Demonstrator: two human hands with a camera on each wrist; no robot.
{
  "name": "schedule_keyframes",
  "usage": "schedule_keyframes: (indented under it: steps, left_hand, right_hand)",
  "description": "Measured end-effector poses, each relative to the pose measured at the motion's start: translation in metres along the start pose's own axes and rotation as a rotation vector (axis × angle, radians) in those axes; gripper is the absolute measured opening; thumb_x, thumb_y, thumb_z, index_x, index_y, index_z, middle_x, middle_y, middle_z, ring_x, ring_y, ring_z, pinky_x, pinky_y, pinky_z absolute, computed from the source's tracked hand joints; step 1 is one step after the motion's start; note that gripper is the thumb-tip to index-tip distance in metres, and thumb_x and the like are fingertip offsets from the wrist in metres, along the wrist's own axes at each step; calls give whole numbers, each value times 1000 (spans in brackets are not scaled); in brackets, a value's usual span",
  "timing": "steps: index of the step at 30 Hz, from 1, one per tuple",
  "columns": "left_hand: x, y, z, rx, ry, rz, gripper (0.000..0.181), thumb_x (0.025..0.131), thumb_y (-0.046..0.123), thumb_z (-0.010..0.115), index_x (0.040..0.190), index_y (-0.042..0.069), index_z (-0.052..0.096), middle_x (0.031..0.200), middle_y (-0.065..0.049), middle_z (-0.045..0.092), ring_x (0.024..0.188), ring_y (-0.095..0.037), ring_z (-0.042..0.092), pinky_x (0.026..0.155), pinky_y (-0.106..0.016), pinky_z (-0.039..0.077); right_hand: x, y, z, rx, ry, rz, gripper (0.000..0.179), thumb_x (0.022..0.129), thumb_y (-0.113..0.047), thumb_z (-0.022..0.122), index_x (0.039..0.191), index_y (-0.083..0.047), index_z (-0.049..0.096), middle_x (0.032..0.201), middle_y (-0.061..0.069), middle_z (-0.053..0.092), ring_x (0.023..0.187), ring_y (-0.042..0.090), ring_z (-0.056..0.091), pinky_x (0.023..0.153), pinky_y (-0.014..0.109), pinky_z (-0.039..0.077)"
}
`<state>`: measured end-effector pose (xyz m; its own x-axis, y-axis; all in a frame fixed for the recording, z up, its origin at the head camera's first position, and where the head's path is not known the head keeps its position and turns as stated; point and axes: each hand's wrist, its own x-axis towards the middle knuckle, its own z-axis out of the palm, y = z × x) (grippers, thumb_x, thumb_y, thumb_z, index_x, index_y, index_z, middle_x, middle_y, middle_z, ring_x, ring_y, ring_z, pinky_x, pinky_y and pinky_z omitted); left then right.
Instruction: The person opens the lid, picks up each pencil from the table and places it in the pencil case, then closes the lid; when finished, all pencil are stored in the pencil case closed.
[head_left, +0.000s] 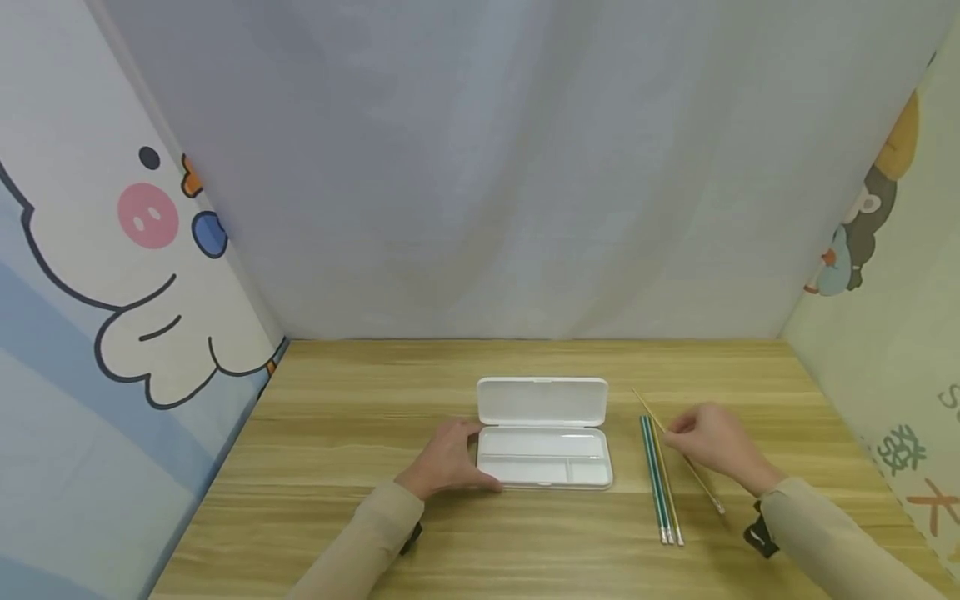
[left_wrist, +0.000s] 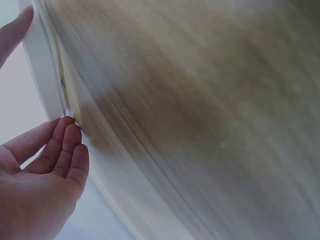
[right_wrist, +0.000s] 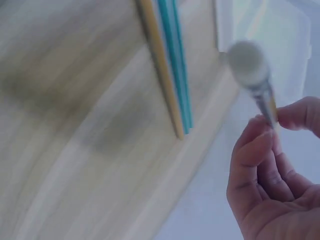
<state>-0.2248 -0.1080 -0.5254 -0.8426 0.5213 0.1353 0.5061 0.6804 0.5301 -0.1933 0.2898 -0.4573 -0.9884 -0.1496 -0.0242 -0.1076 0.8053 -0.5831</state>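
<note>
A white pencil case (head_left: 545, 457) lies on the table with its lid (head_left: 542, 402) raised at the back; the tray shows bare compartments. My left hand (head_left: 450, 457) holds the left end of the case, thumb at the front edge and fingers at the back left corner. In the left wrist view, curled fingertips (left_wrist: 70, 131) meet the white edge. My right hand (head_left: 714, 442) pinches a yellow pencil (head_left: 702, 483) around its middle, its white eraser end toward me. To its left, two green pencils (head_left: 654, 479) and another yellow pencil (head_left: 667, 487) lie side by side on the table.
The wood-grain table (head_left: 360, 400) meets a grey curtain (head_left: 510, 208) at the back. Printed panels stand on the left (head_left: 135, 275) and right (head_left: 885, 333). Dark bands show at both wrists, below the beige sleeves (head_left: 840, 533).
</note>
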Motion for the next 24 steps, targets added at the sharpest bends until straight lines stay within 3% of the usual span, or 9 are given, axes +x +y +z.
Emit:
schedule_keyframes:
  steps: [12,18,24]
  left_hand:
    - [-1,2,-1,12,3,-21,77,53,55,88,112,10,67,100,2,64,93,-17,55,84,-36,44]
    - [-2,3,-2,-5,2,-23,75,52,52,89,111,10,68,98,3,64,91,-16,54,82,-36,44]
    - [-1,2,0,5,6,-10,77,51,53,89,112,10,68,99,3,64,91,-15,54,83,-34,44]
  right_hand:
    - [12,-26,-2,70,-67,-124,9,82,-15,67,82,-7,71,77,-2,65,72,13,60,65,33,50]
    - [22,-34,4,105,-150,-183,6,82,-11,68,84,-5,69,76,-3,64,70,13,59,63,29,50]
    - [30,-41,11,111,-162,-242,3,81,-8,69,80,-6,67,74,-3,63,68,13,59,60,28,50]
